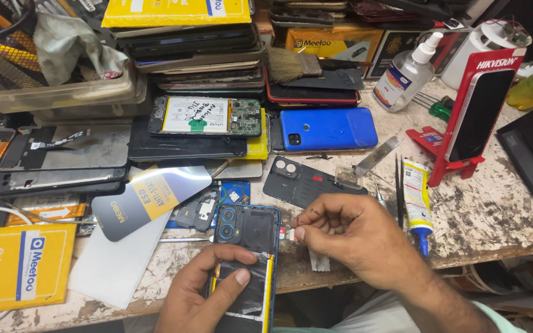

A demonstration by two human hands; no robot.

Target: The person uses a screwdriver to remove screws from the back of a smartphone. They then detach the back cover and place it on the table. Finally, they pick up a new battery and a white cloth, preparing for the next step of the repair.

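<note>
A blue phone (pixel 328 129) lies face down near the middle of the stained counter (pixel 495 209), with a bristle brush (pixel 297 65) at its twelve o'clock. A clear spray bottle (pixel 406 75) stands at its two o'clock, just beside a red phone stand (pixel 464 123). A glue tube (pixel 416 200) lies at the stand's seven o'clock, black tweezers (pixel 398 188) alongside. Yellow packets (pixel 16 268) sit far left.

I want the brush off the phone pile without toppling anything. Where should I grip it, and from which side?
Grip the dark handle, coming from the right. The brush lies flat atop the stacked phones, bristles pointing left, handle pointing right toward the spray bottle. The handle looks slim and free of clutter, so a straight lift should probably leave the stack undisturbed.
</note>
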